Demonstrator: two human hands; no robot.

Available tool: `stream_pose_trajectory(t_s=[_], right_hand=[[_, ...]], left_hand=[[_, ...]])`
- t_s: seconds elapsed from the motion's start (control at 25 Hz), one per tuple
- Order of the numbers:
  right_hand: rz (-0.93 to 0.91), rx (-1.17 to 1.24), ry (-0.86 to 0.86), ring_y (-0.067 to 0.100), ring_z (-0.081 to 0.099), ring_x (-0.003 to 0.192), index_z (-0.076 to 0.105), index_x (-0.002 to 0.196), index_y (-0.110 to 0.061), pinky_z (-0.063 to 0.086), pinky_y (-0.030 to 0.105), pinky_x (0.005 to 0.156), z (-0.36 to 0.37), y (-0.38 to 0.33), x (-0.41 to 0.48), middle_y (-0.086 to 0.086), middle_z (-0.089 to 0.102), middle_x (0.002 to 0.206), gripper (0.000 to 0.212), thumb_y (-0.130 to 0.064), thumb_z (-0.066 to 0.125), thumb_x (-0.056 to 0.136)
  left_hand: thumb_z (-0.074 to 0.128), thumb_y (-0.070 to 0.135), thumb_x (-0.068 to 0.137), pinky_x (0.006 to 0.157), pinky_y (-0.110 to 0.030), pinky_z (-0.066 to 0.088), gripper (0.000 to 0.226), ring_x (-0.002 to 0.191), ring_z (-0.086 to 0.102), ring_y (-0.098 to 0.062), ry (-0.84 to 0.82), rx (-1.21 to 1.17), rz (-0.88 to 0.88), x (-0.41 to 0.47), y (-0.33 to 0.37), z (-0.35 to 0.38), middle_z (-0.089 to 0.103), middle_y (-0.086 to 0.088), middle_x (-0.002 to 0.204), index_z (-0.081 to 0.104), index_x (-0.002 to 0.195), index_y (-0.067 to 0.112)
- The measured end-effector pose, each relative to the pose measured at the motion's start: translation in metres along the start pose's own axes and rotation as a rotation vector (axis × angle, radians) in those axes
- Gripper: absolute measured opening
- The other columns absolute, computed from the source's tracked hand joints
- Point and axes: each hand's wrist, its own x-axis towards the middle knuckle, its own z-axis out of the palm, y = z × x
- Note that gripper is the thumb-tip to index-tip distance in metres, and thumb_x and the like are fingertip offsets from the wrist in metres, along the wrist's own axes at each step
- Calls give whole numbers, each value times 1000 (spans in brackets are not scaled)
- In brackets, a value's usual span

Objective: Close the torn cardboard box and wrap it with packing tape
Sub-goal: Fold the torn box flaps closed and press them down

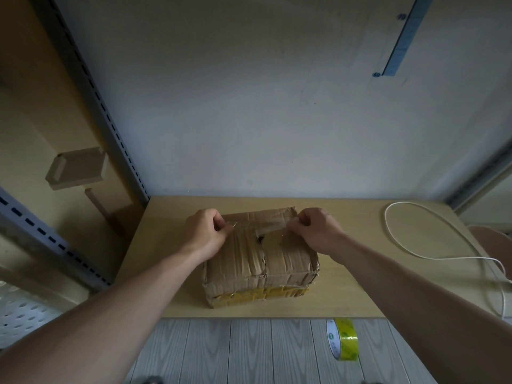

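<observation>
Pinched tight at both ends: left hand [206,231] gripping one end of what looks like a clear strip of tape [260,223], right hand [318,230] gripping the other, stretched across the far top of the torn brown cardboard box [260,261]. Left grip at 10 o'clock on the lid, right at 2. Box midway on the pale wooden table [171,289], flaps down, dark gap showing at the centre seam. Now: keep tension even, lower straight, press from centre outward, cover that gap. Yellow-tinted roll of packing tape [342,339] at 5 o'clock on the grey plank floor [221,353]; looped white cord [399,236] at 3 o'clock, well apart.
</observation>
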Motion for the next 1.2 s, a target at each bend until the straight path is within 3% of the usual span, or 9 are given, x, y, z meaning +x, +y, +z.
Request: stream_pose_trajectory(t_s=[0.16,0.4,0.56,0.72,0.8,0.96,1.08,1.2], right_hand=[[-38,-53,41,26,55,79,63,86,-2,37,32,60,1,-1,0,12,63,85,33,-35,67,90],[-103,-73,113,24,61,85,66,86,-11,48,34,70,4,0,-3,6,68,88,25,-35,71,87],[-133,-47,127,14,54,72,59,80,-20,38,23,55,10,-1,-5,-6,60,75,18,-30,71,89],[-57,53,144,3,51,65,59,94,-25,33,20,51,12,-3,-3,-8,63,77,21,-33,76,84],[-28,56,162,1,53,69,61,95,-25,34,17,52,14,-2,-4,-8,64,83,21,-34,76,84],[-41,5,192,15,57,80,56,108,-22,38,24,58,24,-1,-10,-4,60,90,26,-33,70,89],[-92,7,239,9,53,66,47,115,-19,37,23,51,32,-1,-13,-4,58,80,26,-27,63,95],[-128,2,296,2,51,62,42,114,-17,32,16,44,43,-2,-17,-9,54,75,22,-19,57,97]], left_hand=[[76,26,90,67,-30,41,21,81,60,-22,-13,-37,-30,0,-3,1,65,-2,83,66,82,10],[73,25,92,61,-28,37,20,72,53,-12,25,-60,-34,-5,-4,2,61,1,78,64,81,10],[69,24,95,53,-23,33,19,67,50,-7,66,-67,-55,-16,-5,5,58,2,76,61,84,11],[63,23,98,48,-20,24,18,63,45,-7,116,-50,-4,-23,-6,8,53,2,75,56,87,10],[59,23,100,52,-26,24,19,62,42,-10,135,-8,89,-26,-10,15,50,2,78,50,88,11],[53,22,102,62,-32,28,19,68,42,-16,140,44,203,-27,-16,27,45,2,84,42,87,17],[57,20,99,67,-34,32,20,76,49,-21,208,112,174,-29,-18,33,48,2,84,42,86,19],[63,23,95,78,-39,33,18,94,49,-27,287,168,39,-31,-21,42,54,-4,94,47,86,20]])
